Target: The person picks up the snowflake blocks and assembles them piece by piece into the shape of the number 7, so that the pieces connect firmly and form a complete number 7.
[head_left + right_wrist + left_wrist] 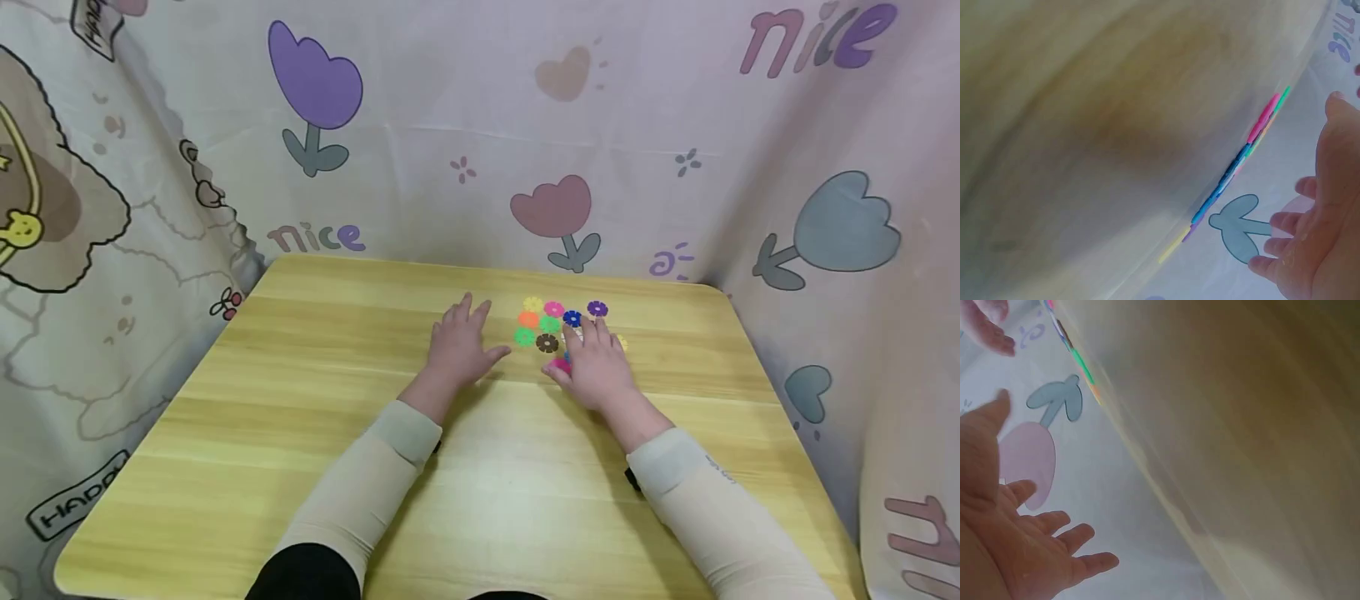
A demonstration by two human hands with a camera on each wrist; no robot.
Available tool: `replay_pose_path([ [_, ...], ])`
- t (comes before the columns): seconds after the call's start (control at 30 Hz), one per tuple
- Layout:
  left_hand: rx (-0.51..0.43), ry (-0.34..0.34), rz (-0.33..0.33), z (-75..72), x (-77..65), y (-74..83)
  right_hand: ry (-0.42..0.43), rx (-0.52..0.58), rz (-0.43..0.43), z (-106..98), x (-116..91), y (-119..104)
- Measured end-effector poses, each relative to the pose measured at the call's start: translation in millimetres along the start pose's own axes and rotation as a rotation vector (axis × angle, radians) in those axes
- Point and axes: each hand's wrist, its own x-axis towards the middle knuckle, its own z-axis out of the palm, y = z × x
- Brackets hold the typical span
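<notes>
Several small notched plastic discs, shaped like flowers, lie flat in a loose group toward the table's far side. Among them are a brown disc (547,343), an orange disc (528,320), a purple disc (597,308) and a yellow disc (533,304). My right hand (598,367) is spread palm down over the right part of the group and hides some discs; a pink disc (560,364) shows by its thumb. To the left of the group, my left hand (459,346) holds nothing, its fingers spread and its thumb toward the discs.
The discs lie on a light wood-grain table (300,433) with rounded corners. A pale printed curtain (420,108) with tulips and lettering hangs behind the table and along both sides.
</notes>
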Motion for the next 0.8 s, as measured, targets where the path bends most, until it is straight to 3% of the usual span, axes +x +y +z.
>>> replay_pose_path([
  [0.17, 0.106, -0.030, 0.053, 4.5, 8.2, 12.5, 0.004, -0.018, -0.021, 1.3, -1.0, 0.4],
  [0.3, 0.181, -0.102, 0.081, 8.8, 17.5, 18.8, -0.015, -0.038, -0.036, 2.0, -1.7, -0.5],
  [0.57, 0.099, -0.248, 0.035, 28.1, 39.1, 24.3, -0.042, -0.047, -0.058, 8.3, -2.1, -0.5],
  [0.8, 0.088, -0.292, -0.023, 34.8, 53.6, 32.3, -0.048, -0.060, -0.071, 9.0, -1.2, 1.7],
])
